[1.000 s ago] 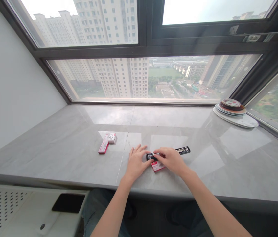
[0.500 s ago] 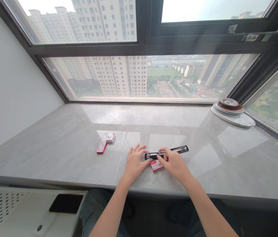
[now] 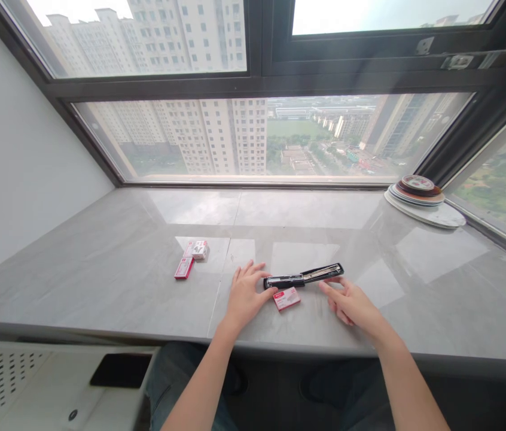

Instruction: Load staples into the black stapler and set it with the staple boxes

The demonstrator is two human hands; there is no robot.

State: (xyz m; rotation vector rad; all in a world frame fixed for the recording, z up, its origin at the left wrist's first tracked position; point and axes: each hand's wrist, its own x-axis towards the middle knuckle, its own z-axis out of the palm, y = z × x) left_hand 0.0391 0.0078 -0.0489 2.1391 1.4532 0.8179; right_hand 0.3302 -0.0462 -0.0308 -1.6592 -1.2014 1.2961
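One black stapler (image 3: pixel 302 281) lies hinged open between two hands, long axis left to right, opened arm pointing right. Left hand (image 3: pixel 244 293) pinches its left end; right hand (image 3: pixel 350 303) is at its right end, grip unclear. One box (image 3: pixel 287 299) lies just before it; seemingly three boxes (image 3: pixel 185 267) well left.

This was a high-rise room, home or office unclear, its window (image 3: pixel 253 87) along the worktop's (image 3: pixel 100 275) far edge overlooking tower blocks (image 3: pixel 219 137) and ground (image 3: pixel 295 128) far below

The left hand (image 3: pixel 246 296) pinches the left end of an opened black stapler (image 3: pixel 302 279) — the right hand (image 3: pixel 352 305) at its right end, a red-and-white box (image 3: pixel 287 299) nearer.
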